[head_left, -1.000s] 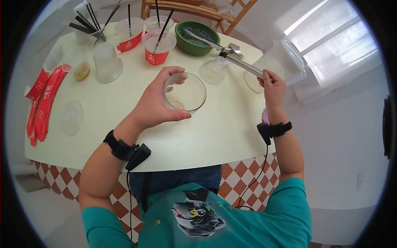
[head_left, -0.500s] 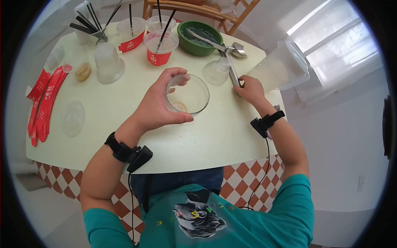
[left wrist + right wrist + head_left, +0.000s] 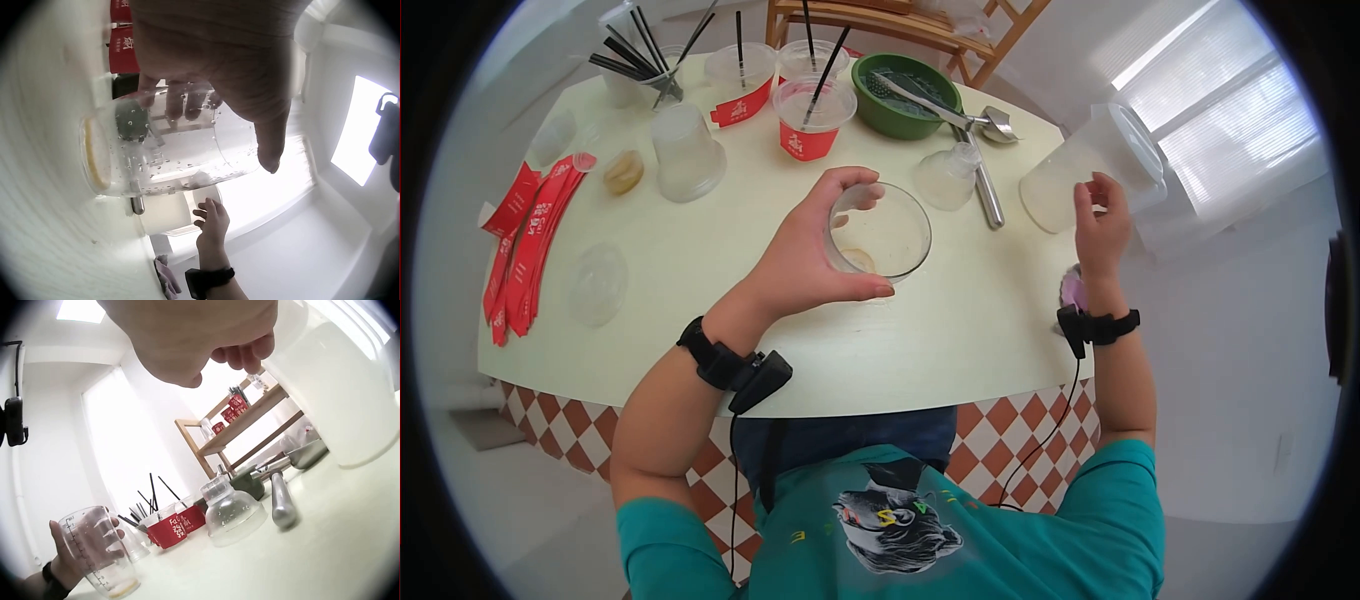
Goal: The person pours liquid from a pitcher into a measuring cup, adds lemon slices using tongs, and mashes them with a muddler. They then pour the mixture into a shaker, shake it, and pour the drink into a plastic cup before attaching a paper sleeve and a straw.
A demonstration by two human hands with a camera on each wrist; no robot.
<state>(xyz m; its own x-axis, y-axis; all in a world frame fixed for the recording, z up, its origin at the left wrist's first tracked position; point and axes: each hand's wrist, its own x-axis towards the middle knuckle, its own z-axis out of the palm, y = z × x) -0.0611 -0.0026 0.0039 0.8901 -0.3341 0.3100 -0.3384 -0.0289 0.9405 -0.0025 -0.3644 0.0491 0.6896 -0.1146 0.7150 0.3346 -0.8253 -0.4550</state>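
My left hand [image 3: 810,245] grips a clear measuring cup [image 3: 187,147] round its side, thumb near the rim, close over the table. A lemon slice [image 3: 97,153] lies at its bottom, and drops cling to the wall. My right hand [image 3: 1103,228] is raised in front of the clear pitcher [image 3: 1055,180], fingers loosely bent with nothing held. The pitcher contains a pale, cloudy liquid. To the left of that hand a silver rod-shaped muddler [image 3: 990,195] lies on the table, its far end hidden. Beside the rod stands a clear shaker top [image 3: 945,180].
A green basin [image 3: 905,97] with a strainer spoon and a metal scoop [image 3: 1000,124] is at the back. Several red-sleeved cups [image 3: 810,140] with black straws stand left of it. Red sleeves [image 3: 540,245], a lid [image 3: 598,285] and an upturned cup [image 3: 685,155] lie further left.
My right hand has lowered the silver muddler to the table, let it go and moved right toward the pitcher. The left hand keeps holding the measuring cup.
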